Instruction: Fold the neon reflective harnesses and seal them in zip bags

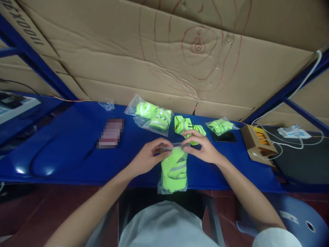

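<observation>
A clear plastic bag (pixel 174 171) with a folded neon-yellow reflective strap inside hangs at the table's front edge, its top toward the back. My left hand (pixel 151 154) pinches the left end of the bag's top edge between thumb and fingers. At the right end of that same edge, my right hand (pixel 200 145) grips with thumb and fingertips. Just beyond my right hand lies a loose reflective strap (pixel 183 125) without a bag, partly covered by the fingers. Bagged straps (pixel 154 115) rest further back, left of it.
Another bagged strap (pixel 220 126) lies at the back right by a dark flat object (pixel 224 137). A cardboard box (pixel 257 144) with white cables stands at right. On the left are a blurred-out phone-like object (pixel 111 133) and crumpled clear plastic (pixel 106 104). Cardboard (pixel 115 68) walls the back.
</observation>
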Demonstrator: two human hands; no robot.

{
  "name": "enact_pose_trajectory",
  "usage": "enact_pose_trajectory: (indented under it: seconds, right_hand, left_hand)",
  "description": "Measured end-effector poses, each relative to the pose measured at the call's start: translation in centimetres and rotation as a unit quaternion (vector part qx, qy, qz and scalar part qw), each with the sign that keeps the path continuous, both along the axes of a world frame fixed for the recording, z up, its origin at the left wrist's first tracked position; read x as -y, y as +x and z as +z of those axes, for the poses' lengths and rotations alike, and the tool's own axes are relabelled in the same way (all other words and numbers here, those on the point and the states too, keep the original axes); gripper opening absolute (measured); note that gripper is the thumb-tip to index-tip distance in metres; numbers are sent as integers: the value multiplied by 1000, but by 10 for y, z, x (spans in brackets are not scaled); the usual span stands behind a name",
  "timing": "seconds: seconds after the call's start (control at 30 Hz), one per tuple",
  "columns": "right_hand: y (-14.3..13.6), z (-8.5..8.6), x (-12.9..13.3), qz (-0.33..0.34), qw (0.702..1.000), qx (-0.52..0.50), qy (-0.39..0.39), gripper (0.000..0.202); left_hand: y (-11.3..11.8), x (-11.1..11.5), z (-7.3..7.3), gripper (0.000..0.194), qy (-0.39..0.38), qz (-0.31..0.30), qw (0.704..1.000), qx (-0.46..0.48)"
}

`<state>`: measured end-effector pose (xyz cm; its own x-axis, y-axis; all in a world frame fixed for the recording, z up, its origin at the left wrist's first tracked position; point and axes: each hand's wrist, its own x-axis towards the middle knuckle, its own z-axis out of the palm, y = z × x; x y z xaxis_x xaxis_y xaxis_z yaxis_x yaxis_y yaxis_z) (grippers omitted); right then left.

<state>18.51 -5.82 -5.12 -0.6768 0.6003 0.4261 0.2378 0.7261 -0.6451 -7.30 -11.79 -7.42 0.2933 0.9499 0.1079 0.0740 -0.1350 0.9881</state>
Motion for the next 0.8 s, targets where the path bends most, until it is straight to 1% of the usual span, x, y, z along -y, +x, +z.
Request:
enact_pose_trajectory:
  seconds: [0.03, 0.1, 0.17, 0.23, 0.27, 0.33, 0.4, 0.47, 0.5, 0.53, 0.6, 0.7, 0.77, 0.8]
  right_hand:
    - [5, -6, -7, 13, 999, -16, -44, 16]
    - [12, -17, -18, 47, 991, -23, -124, 25]
    - [16, -25, -24, 84, 979, -11, -187, 33]
    - [18, -30, -29, 114, 967, 4, -230, 38]
    - [19, -33, -31, 121, 961, 7, -249, 40]
    - [21, -40, -35, 118, 947, -16, -300, 41]
    - [25, -49, -38, 102, 924, -55, -365, 35]
    - [28, -58, -37, 85, 910, -75, -399, 29]
    - [28, -61, -35, 78, 913, -72, -393, 33]
    - [28, -63, -33, 74, 922, -62, -374, 37]
    - [25, -62, -27, 71, 945, -32, -319, 35]
    - [18, -56, -21, 87, 960, 26, -266, 33]
    - [15, -53, -19, 101, 963, 72, -240, 35]
    - [15, -52, -19, 112, 962, 95, -229, 33]
  left_hand:
    - [-4, -9, 2, 29, 1, -24, 999, -21]
    - [-10, -26, 6, 31, 0, -73, 995, -69]
    - [-13, -42, 10, 31, 7, -121, 983, -139]
    - [-13, -53, 13, 30, 21, -147, 968, -200]
    - [-11, -56, 12, 28, 29, -145, 966, -213]
    - [-9, -61, 9, 24, 38, -118, 973, -195]
    - [-7, -64, 0, 20, 26, -93, 987, -130]
    - [-6, -66, -10, 19, -9, -84, 995, -56]
    - [-6, -66, -15, 18, -29, -79, 996, -26]
    - [-5, -65, -19, 18, -46, -73, 996, -4]
    - [-2, -63, -25, 19, -65, -47, 996, 25]
    - [4, -57, -27, 11, -44, -6, 999, 22]
    - [8, -55, -26, 5, -25, 9, 1000, 8]
    - [10, -54, -26, 5, -24, 11, 1000, 9]
